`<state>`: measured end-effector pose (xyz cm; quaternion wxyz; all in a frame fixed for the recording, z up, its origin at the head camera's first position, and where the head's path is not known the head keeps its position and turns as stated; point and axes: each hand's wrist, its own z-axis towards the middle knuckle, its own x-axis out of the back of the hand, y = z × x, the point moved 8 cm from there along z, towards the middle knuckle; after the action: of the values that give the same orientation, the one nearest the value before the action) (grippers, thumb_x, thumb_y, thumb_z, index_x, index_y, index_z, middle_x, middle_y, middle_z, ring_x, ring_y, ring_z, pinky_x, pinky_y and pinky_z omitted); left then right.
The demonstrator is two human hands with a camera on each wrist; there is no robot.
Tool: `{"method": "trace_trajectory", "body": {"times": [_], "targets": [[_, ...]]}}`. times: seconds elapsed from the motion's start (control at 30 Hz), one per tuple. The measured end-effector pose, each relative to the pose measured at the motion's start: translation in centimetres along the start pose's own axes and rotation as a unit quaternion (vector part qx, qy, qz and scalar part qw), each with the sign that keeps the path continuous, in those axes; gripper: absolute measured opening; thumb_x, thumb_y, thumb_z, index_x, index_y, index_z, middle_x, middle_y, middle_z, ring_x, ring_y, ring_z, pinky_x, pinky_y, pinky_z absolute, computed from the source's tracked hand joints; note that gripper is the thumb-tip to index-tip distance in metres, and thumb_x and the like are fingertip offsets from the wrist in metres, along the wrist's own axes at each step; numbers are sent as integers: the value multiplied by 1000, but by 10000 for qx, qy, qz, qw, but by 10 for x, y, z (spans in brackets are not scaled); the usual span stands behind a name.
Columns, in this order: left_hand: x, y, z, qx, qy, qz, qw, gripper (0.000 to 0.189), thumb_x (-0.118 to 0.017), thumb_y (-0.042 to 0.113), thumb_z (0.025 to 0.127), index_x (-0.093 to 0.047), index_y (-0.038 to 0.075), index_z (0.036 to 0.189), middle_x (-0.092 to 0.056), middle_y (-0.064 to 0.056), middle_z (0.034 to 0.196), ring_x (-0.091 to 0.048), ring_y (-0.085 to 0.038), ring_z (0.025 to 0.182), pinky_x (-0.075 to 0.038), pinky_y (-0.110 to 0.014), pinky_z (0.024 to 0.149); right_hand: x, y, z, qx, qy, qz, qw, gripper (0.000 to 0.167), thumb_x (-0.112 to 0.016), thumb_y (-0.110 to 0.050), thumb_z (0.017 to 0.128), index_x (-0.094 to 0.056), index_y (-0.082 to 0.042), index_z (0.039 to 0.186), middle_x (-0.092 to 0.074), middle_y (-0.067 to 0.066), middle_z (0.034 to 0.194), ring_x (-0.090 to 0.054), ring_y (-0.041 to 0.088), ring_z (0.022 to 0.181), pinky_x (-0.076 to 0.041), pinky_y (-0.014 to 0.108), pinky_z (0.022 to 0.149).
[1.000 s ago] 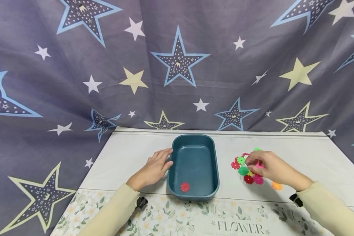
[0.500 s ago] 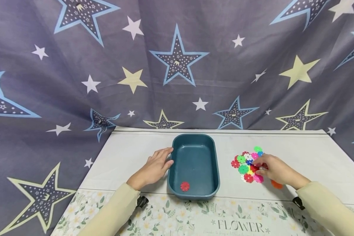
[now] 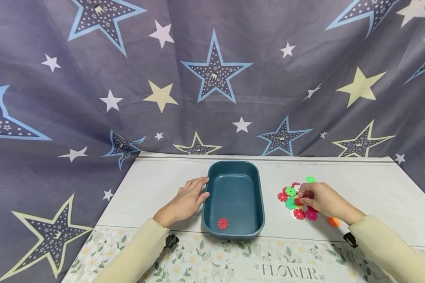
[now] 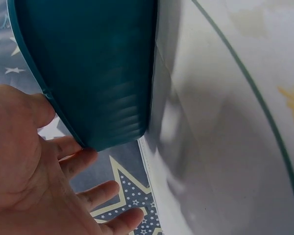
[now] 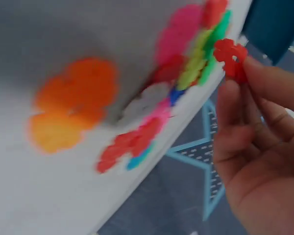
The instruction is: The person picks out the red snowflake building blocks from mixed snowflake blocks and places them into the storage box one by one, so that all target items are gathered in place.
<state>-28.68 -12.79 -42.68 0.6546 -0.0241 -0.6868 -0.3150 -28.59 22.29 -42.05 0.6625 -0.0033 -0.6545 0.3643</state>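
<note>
My right hand [image 3: 322, 198] pinches a red flower-shaped plastic disc [image 5: 230, 54] between thumb and fingers, over a pile of similar discs. In the right wrist view this disc is tilted up at the fingertips. The pile holds several colours, among them a light green disc [image 3: 290, 191] and a pink disc [image 3: 311, 214]; part of it is hidden behind the hand. My left hand [image 3: 185, 200] touches the left rim of a dark teal bin [image 3: 261, 196] with loosely spread fingers, thumb tip and fingertip at the edge [image 4: 49, 93]. One red disc [image 3: 222, 223] lies inside the bin near its front.
Orange discs [image 3: 333, 222] lie apart from the pile, under the right wrist. A bright green disc [image 3: 310, 179] sits behind it. A white and floral cover [image 3: 184, 251] lies over the table, and a star-print curtain [image 3: 212, 118] hangs along the back and left.
My right hand has dipped into the pile, then shifted slightly left with a red disc between its fingertips. The left hand stays at the bin's rim.
</note>
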Motion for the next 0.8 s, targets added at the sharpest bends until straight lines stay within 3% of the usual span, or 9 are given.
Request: {"method": "trace_trajectory", "body": {"times": [0.3, 0.53, 0.63, 0.8], "targets": [[0, 1, 0, -5, 16, 11, 10000, 52, -39, 36, 102, -32, 10, 147, -30, -5, 150, -24, -25, 136, -28, -55, 97, 6, -71, 27, 1155, 242, 315, 9925, 17, -74, 2, 78, -72, -12, 88, -68, -8, 83, -61, 3, 72, -51, 25, 65], [0, 0, -1, 27, -18, 27, 10000, 51, -39, 35, 102, -32, 11, 147, -30, -5, 150, -24, -25, 136, -28, -53, 97, -19, -141, 57, 2441, 184, 753, 9666, 15, -74, -1, 80, -73, -12, 90, -67, -6, 86, -58, 4, 74, -49, 23, 64], [1, -1, -1, 76, -5, 31, 10000, 51, -40, 35, 102, -32, 11, 147, -31, -4, 149, -25, -25, 136, -28, -53, 97, -45, -155, 73, 2589, -221, 781, 9625, 11, -72, -3, 83, -73, -12, 89, -67, -6, 85, -59, 2, 73, -48, 21, 64], [1, 1, 0, 70, -29, 24, 10000, 51, -40, 33, 102, -32, 11, 147, -31, -4, 149, -25, -25, 136, -28, -54, 98, -86, -156, 94, 2245, -1016, 902, 9649, 9, -70, -2, 84, -72, -11, 85, -68, -6, 81, -61, 0, 71, -49, 19, 65]]}}
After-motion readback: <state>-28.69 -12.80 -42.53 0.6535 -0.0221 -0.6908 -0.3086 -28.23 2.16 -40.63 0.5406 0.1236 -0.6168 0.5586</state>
